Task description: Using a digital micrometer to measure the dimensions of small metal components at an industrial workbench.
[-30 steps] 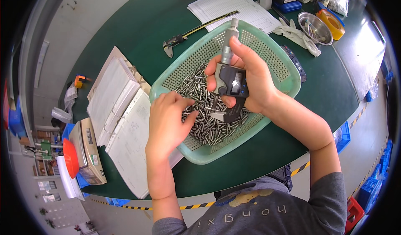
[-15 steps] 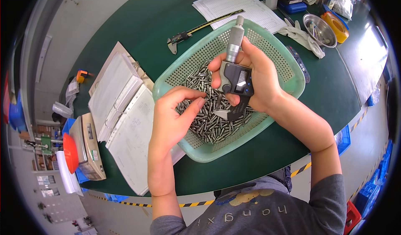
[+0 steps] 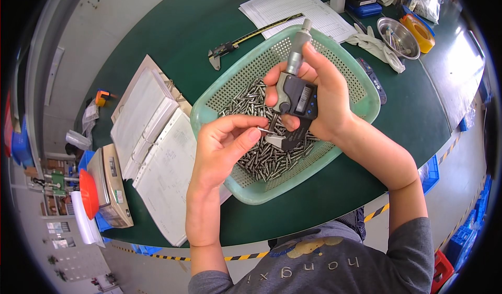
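My right hand (image 3: 330, 93) is closed around a digital micrometer (image 3: 299, 99), its thimble pointing up and away and its curved frame low over the basket. Between the thumb and forefinger of my left hand (image 3: 226, 146) is a small metal pin (image 3: 265, 130), whose far end reaches into the gap between the micrometer's measuring faces. Whether both faces touch it I cannot tell. Under both hands sits a pale green perforated plastic basket (image 3: 243, 193) with a heap of similar metal pins (image 3: 269, 160) in it.
An open ring binder (image 3: 164, 176) lies left of the basket, beside a weighing scale (image 3: 114, 189) with a red bowl. Behind the basket are a caliper (image 3: 225, 50) and printed sheets (image 3: 293, 4). White gloves (image 3: 375, 47) and a metal bowl (image 3: 398, 37) lie far right.
My left hand has moved right and brought the pin to the micrometer's gap. The micrometer has tilted slightly, its thimble leaning further right.
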The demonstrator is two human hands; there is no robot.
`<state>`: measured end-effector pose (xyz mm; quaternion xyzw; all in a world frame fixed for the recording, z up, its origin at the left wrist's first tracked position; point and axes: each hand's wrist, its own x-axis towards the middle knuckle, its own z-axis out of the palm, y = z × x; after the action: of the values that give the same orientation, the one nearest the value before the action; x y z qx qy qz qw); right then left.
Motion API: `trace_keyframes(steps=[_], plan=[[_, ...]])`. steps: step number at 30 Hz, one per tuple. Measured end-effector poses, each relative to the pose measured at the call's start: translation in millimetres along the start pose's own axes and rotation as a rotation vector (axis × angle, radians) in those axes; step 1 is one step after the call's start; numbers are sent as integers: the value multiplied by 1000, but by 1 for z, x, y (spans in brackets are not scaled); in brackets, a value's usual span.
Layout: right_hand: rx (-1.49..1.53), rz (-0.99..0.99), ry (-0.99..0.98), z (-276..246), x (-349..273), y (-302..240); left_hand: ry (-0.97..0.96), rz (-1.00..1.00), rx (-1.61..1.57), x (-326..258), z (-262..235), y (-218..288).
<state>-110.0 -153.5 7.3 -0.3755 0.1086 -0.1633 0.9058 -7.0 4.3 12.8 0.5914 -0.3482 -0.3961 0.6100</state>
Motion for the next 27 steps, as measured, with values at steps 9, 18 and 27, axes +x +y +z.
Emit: trace_keyframes(steps=[9,18,27], plan=[[-63,18,-15,1,-2,-1,-27,53,-51,1,1,0],[-15,-12,-40,0,-1,1,-13,59,-15,1,-1,-2],[-21,5,-44,-1,0,1,-18,37,0,1,2,-2]])
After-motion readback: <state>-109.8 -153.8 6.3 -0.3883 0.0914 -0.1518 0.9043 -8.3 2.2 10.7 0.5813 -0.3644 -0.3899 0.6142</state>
